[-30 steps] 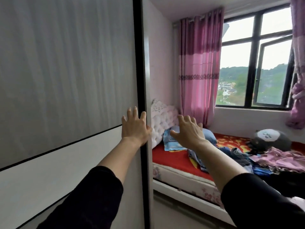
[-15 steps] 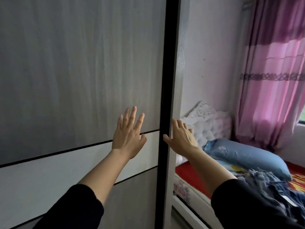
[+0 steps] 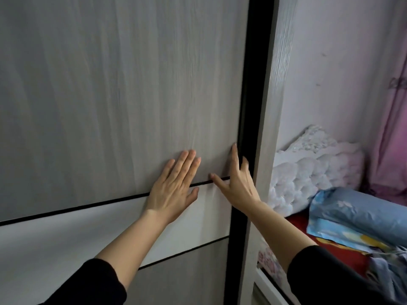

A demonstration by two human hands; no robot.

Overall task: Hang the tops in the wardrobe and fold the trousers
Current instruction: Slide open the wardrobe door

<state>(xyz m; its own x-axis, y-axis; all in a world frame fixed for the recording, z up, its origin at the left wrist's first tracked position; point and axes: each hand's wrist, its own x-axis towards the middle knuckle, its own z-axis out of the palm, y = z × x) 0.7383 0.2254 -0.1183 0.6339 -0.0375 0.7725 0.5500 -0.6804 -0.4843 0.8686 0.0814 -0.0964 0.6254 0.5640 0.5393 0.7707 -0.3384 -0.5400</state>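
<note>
The wardrobe's sliding door [image 3: 110, 106], grey wood grain with a white band and thin black lines, fills the left of the view and is closed. My left hand [image 3: 174, 190] lies flat on the door, fingers straight, across the upper black line. My right hand [image 3: 235, 183] rests at the door's right edge, fingers extended against the black frame strip [image 3: 251, 84], thumb spread left on the panel. No hanging tops are in view. A bit of crumpled blue clothing [image 3: 387, 265] lies on the bed at the lower right.
The bed with a red sheet [image 3: 343, 256] stands right of the wardrobe. On it lie a blue pillow [image 3: 361, 214] and a white tufted headboard cushion [image 3: 315, 172]. A pink curtain [image 3: 394, 139] hangs at the far right against a pale wall.
The view has swung left from the bed and window toward the wardrobe. Both hands moved onto the door; the right hand went from beside the frame to the door's right edge.
</note>
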